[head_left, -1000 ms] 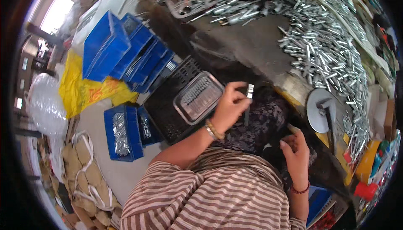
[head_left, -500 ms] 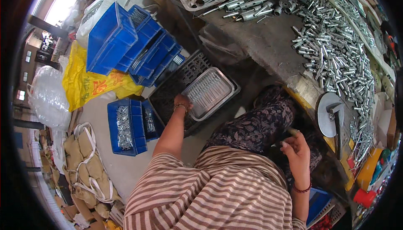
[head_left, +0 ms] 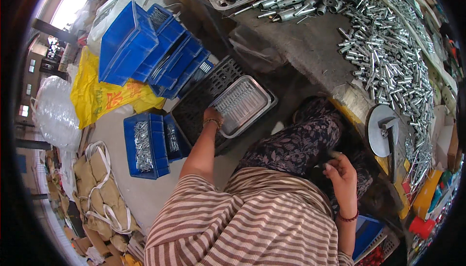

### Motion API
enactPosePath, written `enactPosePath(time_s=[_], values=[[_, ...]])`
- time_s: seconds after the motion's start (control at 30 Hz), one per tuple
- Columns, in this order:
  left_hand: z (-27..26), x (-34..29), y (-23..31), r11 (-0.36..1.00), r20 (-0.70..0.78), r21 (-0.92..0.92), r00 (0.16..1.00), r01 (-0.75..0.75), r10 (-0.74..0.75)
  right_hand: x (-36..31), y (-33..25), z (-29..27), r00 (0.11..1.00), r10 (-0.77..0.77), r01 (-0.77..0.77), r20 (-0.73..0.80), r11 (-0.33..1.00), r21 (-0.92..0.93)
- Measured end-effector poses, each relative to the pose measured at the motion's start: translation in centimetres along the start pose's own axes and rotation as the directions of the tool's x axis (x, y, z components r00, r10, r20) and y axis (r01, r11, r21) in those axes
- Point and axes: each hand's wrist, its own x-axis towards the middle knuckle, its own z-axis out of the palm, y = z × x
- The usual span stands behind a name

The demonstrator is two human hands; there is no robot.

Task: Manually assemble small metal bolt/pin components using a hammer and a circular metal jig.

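My left hand [head_left: 213,116] is at the near left edge of a shallow metal tray [head_left: 270,102], its fingers hidden from above. Inside the tray lie rows of slim silvery metal pieces [head_left: 239,98]. This tray rests in a black plastic crate [head_left: 190,112] on my left. Over my lap, my right hand [head_left: 342,171] hangs in the air with fingers loosely bent and thumb apart from the forefinger. A greenish covering seems to be on the forefinger's tip, which is blurred. Nothing held shows clearly in that hand.
Blue bins [head_left: 129,48] are stacked beyond the crate; another blue bin [head_left: 162,145] holds silvery metal parts. On the workbench [head_left: 310,48] at right lie a heap of metal tubes [head_left: 388,57] and a round metal disc with a handle [head_left: 381,132]. Tan sacks [head_left: 99,169] stand far left.
My left hand has moved slightly right at the tray's edge. My right hand has shifted a little, its forefinger drawn down and left towards the thumb.
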Motion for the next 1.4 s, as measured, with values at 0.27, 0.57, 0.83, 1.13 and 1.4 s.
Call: enactPosePath(time_s=[0.27, 0.57, 0.83, 1.13, 1.4], values=[[-7.2, -4.7, 4.0, 0.903, -0.437, -0.089, 0.831, -0.420, 0.344, -0.3, 0.4, -0.6, 0.996, -0.089, 0.090, 0.011, 0.989, -0.117], [-15.0, -28.4, 28.6, -0.007, -0.613, -0.418, 0.277, -0.908, 0.740, -1.2, -1.0, -0.9, 0.992, -0.127, 0.127, 0.011, 0.987, -0.097], [-11.7, -33.1, 38.2, 0.107, -0.425, -0.069, 0.126, -0.992, 0.896, -2.9, -1.8, -2.2, 0.990, -0.121, 0.104, -0.073, 0.973, -0.205], [-9.1, -32.8, 41.2, -0.024, -0.448, -0.230, 0.083, -0.973, 0.890, -4.5, -1.2, -5.2, 0.939, -0.295, 0.249, -0.175, 0.937, -0.244], [-11.5, -35.4, 34.8, -0.101, -0.407, -0.136, -0.037, -0.986, 0.913, -2.9, -3.6, -14.6, 0.575, -0.486, -0.226, -0.658, 0.679, -0.699]])
